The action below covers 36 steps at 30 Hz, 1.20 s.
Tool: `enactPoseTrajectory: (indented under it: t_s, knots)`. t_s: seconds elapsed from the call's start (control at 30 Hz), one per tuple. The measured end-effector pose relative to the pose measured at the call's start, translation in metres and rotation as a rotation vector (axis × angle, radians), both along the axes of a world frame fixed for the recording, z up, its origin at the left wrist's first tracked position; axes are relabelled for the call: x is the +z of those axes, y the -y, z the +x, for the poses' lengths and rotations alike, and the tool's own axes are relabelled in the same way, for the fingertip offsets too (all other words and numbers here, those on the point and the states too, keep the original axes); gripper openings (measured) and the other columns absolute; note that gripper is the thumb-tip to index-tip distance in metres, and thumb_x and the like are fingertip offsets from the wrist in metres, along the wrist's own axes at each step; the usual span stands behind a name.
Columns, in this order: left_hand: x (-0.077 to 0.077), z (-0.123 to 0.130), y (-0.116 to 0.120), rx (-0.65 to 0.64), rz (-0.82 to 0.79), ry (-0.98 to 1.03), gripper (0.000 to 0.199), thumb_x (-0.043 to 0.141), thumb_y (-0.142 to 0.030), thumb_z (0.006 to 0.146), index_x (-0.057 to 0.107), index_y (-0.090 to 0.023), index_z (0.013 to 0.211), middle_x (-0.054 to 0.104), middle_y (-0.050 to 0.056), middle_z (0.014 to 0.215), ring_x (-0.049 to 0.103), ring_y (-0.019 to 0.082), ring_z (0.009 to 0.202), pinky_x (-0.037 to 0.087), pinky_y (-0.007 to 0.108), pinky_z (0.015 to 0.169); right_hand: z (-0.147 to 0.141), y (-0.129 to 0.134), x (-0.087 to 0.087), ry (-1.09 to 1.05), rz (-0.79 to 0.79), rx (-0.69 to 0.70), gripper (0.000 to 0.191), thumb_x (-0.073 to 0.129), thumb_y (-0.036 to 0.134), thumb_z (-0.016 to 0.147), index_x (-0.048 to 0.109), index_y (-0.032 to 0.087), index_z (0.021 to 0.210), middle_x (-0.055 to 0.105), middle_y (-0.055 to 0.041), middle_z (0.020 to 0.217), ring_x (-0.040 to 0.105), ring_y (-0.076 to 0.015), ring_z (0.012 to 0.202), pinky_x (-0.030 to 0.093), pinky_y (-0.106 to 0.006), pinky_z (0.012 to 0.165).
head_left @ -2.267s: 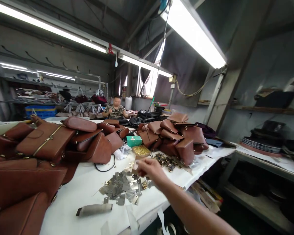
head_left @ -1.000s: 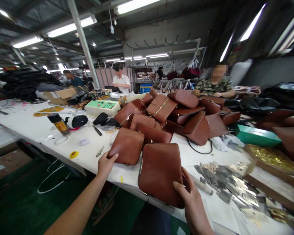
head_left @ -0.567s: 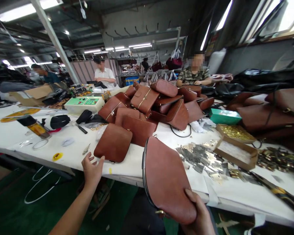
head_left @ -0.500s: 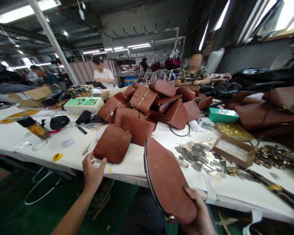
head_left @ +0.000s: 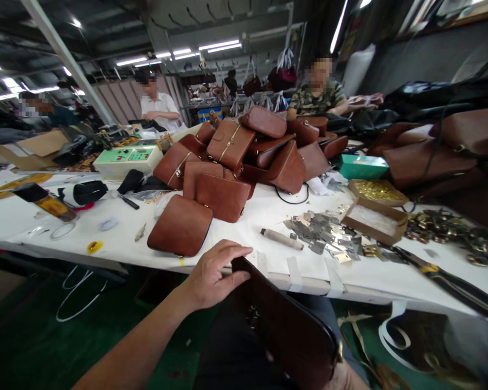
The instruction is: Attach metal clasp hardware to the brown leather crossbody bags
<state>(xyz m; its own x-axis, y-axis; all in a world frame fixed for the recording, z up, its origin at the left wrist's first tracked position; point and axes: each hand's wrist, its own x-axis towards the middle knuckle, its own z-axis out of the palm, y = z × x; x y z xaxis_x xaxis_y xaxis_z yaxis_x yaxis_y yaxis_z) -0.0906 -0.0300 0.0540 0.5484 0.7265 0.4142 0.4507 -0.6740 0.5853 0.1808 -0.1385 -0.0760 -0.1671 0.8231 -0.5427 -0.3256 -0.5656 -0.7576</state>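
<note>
Head view: brown bag [head_left: 288, 330] is held over lap [head_left: 223, 346], beside tabletop [head_left: 250, 233]; left hand [head_left: 213, 273] fingers are parted at upper corner, clamping unclear; right hand's [head_left: 344, 377] are hidden. Probably light, semi-stiff; best gripped by edges.

white table [head_left: 122, 244]: brown bags [head_left: 181, 225], metal plates [head_left: 318, 236], cardboard box [head_left: 368, 231], grey rod [head_left: 282, 239].

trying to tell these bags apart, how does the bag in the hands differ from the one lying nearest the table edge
The held bag is tilted in front of the table, seen at a steep slant; the lying bag rests on it, broad face up. The held bag looks very dark, the lying bag a lighter reddish brown. Both have rounded corners.
</note>
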Motion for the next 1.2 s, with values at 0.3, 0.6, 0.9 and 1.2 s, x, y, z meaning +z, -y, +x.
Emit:
enactPoseTrajectory:
  t_s: [0.3, 0.6, 0.9, 1.2]
  knots:
    - [-0.055, 0.036, -0.008, -0.017, -0.437, -0.061, 0.028, 0.06, -0.029, 0.1, 0.072, -0.023, 0.125, 0.075, 0.005, 0.111, 0.07, 0.019, 0.103, 0.053, 0.034, 0.1, 0.033, 0.007, -0.013, 0.068, 0.091, -0.218, 0.068, 0.061, 0.081, 0.082, 0.081, 0.023, 0.108, 0.08, -0.0143, 0.114, 0.069, -0.0394, 0.119, 0.051, -0.053, 0.104]
    - [-0.105, 0.06, 0.006, 0.057, 0.001, -0.25, 0.037, 0.057, -0.025, 0.101, 0.063, -0.021, 0.138, 0.065, 0.012, 0.136, 0.061, 0.027, 0.124, 0.052, 0.047, 0.109, 0.038, -0.012, -0.004, 0.573, 0.168, -0.179, 0.055, 0.067, 0.07, 0.082, 0.08, 0.023, 0.106, 0.082, -0.0068, 0.097, 0.073, -0.0374, 0.099, 0.058, -0.043, 0.086]
    - [-0.13, 0.077, 0.031, 0.076, 0.156, -0.275, 0.05, 0.062, -0.021, 0.096, 0.055, -0.021, 0.146, 0.062, 0.013, 0.144, 0.056, 0.032, 0.134, 0.047, 0.054, 0.116, 0.073, -0.022, 0.005, 0.904, 0.273, -0.133, 0.039, 0.069, 0.06, 0.084, 0.081, 0.027, 0.102, 0.082, -0.005, 0.097, 0.074, -0.0322, 0.091, 0.055, -0.041, 0.085]
    - [-0.129, 0.086, 0.032, 0.202, 0.085, -0.281, 0.058, 0.077, -0.03, 0.085, 0.059, -0.024, 0.14, 0.066, 0.011, 0.122, 0.061, 0.033, 0.109, 0.053, 0.053, 0.096, 0.167, -0.088, 0.027, 1.334, 0.416, -0.349, 0.043, 0.063, 0.053, 0.086, 0.076, 0.021, 0.112, 0.076, -0.0077, 0.096, 0.068, -0.0237, 0.08, 0.051, -0.036, 0.08]
